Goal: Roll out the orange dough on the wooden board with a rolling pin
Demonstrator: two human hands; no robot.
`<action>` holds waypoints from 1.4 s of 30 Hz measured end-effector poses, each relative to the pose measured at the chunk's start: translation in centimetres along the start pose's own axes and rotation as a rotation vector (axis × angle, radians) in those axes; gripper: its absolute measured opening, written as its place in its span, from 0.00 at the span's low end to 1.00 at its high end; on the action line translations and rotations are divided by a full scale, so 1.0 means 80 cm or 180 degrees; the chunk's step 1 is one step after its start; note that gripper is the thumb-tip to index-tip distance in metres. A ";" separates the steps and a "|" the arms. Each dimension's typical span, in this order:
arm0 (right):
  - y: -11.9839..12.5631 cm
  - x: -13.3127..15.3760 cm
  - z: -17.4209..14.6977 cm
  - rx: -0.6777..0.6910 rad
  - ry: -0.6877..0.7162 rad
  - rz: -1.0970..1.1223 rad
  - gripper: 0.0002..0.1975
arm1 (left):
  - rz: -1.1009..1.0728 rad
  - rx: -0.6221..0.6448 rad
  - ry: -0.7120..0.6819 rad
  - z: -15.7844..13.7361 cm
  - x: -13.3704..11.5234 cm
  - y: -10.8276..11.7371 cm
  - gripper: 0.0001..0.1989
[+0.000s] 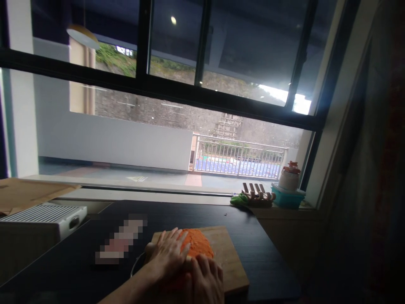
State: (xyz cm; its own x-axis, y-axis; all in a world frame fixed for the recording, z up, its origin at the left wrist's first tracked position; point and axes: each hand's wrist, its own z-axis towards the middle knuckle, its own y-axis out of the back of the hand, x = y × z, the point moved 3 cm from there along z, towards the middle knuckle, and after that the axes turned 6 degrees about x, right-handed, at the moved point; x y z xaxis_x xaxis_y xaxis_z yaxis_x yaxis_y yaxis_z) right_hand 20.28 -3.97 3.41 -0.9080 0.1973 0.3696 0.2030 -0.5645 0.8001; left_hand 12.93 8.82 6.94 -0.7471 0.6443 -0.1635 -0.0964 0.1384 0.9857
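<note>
A flattened sheet of orange dough (196, 242) lies on a wooden board (236, 270) on the dark table. My left hand (167, 253) rests over the dough's left side, fingers stretched and spread. Lower down, my right hand (207, 276) has its fingers bent at the dough's near edge. Beneath the hands is what looks like a pale wooden rolling pin (149, 248); one end shows beside my left hand and a small part between both hands. The hands hide most of it and the near part of the dough.
A blurred-out flat item (122, 242) lies left of the board on the dark table (268, 253). By the window are a green object (238, 199), a slatted rack (257, 193) and a teal box (287, 197) with a white pot (288, 180). A white slatted unit (47, 215) stands left.
</note>
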 end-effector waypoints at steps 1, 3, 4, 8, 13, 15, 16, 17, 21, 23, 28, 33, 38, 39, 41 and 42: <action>0.005 -0.001 0.014 0.0059 -0.0056 0.0030 0.17 | 0.0004 0.0013 -0.0004 -0.001 0.001 0.000 0.28; 0.011 -0.005 0.048 0.0156 -0.0247 0.0061 0.19 | 0.0015 0.0077 -0.0005 0.004 0.003 -0.001 0.28; 0.011 -0.008 0.065 0.0237 -0.0361 0.0034 0.20 | 0.0016 0.0145 -0.0005 0.010 0.004 -0.001 0.29; -0.010 -0.024 0.110 0.0618 -0.0683 -0.0074 0.21 | -0.0139 0.0434 0.0159 0.048 0.007 -0.003 0.33; -0.033 -0.039 0.114 0.0688 -0.0773 -0.0118 0.21 | -0.0200 -0.0050 0.0662 0.092 0.002 -0.002 0.32; -0.033 -0.040 0.112 0.0664 -0.0758 -0.0086 0.21 | -0.0131 -0.0016 0.0637 0.096 -0.001 -0.003 0.32; -0.032 -0.039 0.111 0.0651 -0.0757 -0.0067 0.21 | -0.0111 0.0051 0.0613 0.094 -0.001 -0.004 0.33; -0.030 -0.037 0.109 0.0640 -0.0761 -0.0056 0.21 | -0.0092 0.0095 0.0577 0.091 -0.001 -0.004 0.33; -0.025 -0.020 0.095 0.0601 -0.0777 -0.0143 0.21 | -0.0038 0.0041 0.0389 0.064 0.003 -0.002 0.33; -0.022 -0.009 0.082 0.0536 -0.0743 -0.0224 0.21 | -0.0001 -0.0040 0.0355 0.046 0.006 -0.002 0.32; -0.013 0.017 0.049 0.0430 -0.0474 -0.0383 0.21 | 0.0105 -0.0089 0.0216 0.001 0.014 -0.002 0.30; -0.006 0.017 0.048 0.0620 -0.0443 -0.0314 0.21 | -0.0003 0.0308 0.0172 0.005 0.018 0.007 0.33; -0.019 0.000 0.066 0.0593 -0.0417 -0.0373 0.22 | -0.0342 0.0401 0.0652 0.066 0.030 0.007 0.34; -0.024 -0.005 0.072 0.0573 -0.0410 -0.0390 0.22 | -0.0344 0.0286 0.0700 0.076 0.030 0.005 0.34; -0.032 -0.016 0.085 0.0554 -0.0432 -0.0390 0.23 | -0.0254 -0.0088 0.0568 0.091 0.028 0.004 0.33; -0.035 -0.023 0.092 0.0557 -0.0483 -0.0373 0.23 | -0.0192 -0.0318 0.0437 0.095 0.025 0.004 0.32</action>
State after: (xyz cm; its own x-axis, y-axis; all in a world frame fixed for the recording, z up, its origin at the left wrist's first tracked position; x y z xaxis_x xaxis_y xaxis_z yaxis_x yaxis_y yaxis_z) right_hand 24.04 3.14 3.97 -0.8663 0.3786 0.3257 0.1720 -0.3861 0.9063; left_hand 16.38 15.87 6.60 -0.8202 0.5272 -0.2220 -0.2035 0.0938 0.9746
